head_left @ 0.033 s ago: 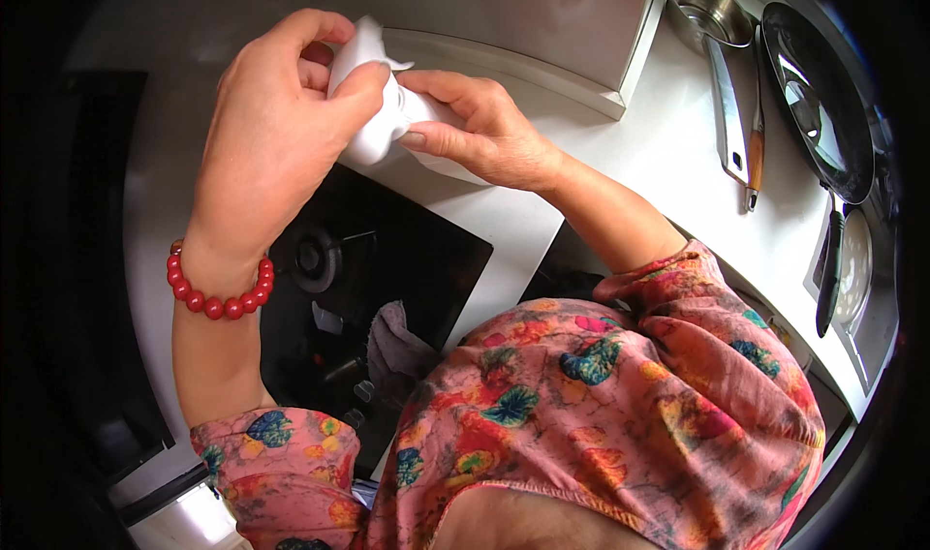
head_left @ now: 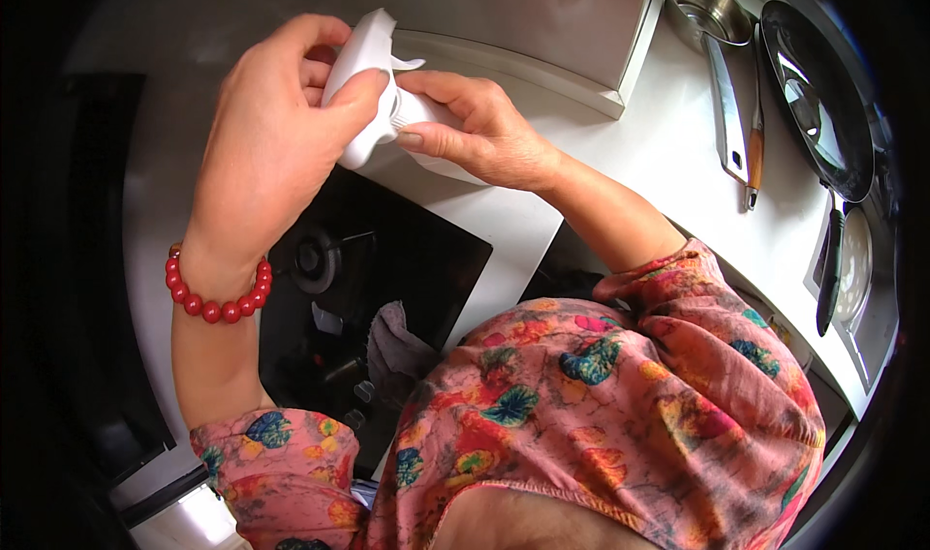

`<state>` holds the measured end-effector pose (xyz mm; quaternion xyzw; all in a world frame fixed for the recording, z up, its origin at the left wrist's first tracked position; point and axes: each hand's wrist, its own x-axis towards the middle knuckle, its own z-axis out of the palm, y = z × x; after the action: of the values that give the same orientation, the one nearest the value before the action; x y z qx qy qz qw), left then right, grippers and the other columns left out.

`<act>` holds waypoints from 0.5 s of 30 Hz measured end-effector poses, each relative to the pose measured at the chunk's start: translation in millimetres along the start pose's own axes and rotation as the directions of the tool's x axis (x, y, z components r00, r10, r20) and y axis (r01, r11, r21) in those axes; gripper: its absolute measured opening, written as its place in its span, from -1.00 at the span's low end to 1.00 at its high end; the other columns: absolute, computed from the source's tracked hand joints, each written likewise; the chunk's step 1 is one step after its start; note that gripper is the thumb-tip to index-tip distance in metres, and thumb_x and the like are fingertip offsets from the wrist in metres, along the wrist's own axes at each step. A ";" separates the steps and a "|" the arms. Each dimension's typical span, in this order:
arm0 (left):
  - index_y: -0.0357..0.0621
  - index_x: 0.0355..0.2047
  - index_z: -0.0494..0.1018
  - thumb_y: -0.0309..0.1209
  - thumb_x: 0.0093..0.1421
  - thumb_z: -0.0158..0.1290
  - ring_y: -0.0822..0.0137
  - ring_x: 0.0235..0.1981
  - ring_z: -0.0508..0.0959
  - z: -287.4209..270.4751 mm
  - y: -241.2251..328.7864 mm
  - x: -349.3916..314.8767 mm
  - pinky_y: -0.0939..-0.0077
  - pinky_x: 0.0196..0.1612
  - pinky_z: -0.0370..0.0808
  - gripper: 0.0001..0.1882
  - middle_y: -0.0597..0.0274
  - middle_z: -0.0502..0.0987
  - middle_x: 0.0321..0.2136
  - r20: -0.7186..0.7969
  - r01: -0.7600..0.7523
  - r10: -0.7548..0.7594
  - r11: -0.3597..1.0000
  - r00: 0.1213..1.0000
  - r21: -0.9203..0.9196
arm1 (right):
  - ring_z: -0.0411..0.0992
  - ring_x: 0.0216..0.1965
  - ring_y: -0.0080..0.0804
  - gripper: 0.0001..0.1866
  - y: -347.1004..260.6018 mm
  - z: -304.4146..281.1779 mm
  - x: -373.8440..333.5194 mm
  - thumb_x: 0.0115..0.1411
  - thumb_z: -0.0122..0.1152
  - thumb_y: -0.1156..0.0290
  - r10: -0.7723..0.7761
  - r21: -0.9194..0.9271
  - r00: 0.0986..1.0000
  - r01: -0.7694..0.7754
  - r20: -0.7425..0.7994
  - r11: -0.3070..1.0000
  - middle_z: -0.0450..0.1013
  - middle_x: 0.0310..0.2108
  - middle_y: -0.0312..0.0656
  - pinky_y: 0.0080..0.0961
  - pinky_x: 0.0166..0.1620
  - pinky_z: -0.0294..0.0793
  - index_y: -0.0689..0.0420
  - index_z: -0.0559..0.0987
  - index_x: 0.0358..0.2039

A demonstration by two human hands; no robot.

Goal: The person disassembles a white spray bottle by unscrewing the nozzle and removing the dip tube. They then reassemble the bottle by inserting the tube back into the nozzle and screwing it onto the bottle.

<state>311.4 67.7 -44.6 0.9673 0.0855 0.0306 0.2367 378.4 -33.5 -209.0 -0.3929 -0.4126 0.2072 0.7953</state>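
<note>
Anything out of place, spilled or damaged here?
One thing: a crumpled grey cloth lies on the black hob, arguably an odd spot for fabric. I see no spill, and no damage on the visible parts of the white spray bottle.

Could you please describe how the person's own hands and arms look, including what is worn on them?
Both hands are gloveless. The left hand has a bracelet of round, shiny red beads at its wrist; the right hand shows none. The short, loose pink sleeves carry teal leaves and orange-yellow patches.
</note>
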 end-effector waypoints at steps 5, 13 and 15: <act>-0.40 -0.02 0.32 -0.52 0.18 -0.03 0.42 -0.28 0.52 -9.1 -2.2 -1.1 0.61 -0.16 0.42 -0.65 0.08 0.53 -0.26 0.175 -0.096 0.082 0.992 0.981 0.079 | 0.37 -0.30 -0.59 -0.54 1.4 0.5 1.4 0.14 0.22 0.35 0.032 -0.076 0.999 -0.031 0.011 0.997 0.45 -0.30 -0.25 -0.60 -0.22 0.41 0.32 0.39 -0.01; -0.11 -0.15 0.42 -0.64 0.00 -0.04 -0.01 0.31 -0.07 4.2 -31.1 -1.7 0.22 0.24 0.04 -0.63 -0.08 0.20 0.16 0.195 -0.596 0.577 0.802 0.793 0.050 | 0.38 -0.17 -0.49 -0.51 2.0 -11.2 6.7 0.07 0.26 0.38 0.092 0.108 0.992 -0.100 0.083 0.989 0.43 -0.20 -0.15 -0.58 -0.08 0.39 0.34 0.39 -0.02; -0.08 -0.16 0.42 -0.60 -0.02 -0.03 -0.03 0.30 -0.05 6.0 -21.4 -0.4 0.19 0.26 -0.02 -0.64 -0.08 0.17 0.18 0.225 -0.706 0.673 0.696 0.704 0.131 | 0.39 -0.14 -0.47 -0.47 5.8 -13.1 8.0 0.07 0.27 0.36 0.089 0.177 0.993 -0.101 0.074 0.979 0.43 -0.19 -0.12 -0.56 -0.07 0.40 0.37 0.36 -0.01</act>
<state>308.4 83.6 -59.9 0.9466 -0.3010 0.0306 0.1116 393.7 -30.7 -214.3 -0.3313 -0.3987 0.2945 0.8028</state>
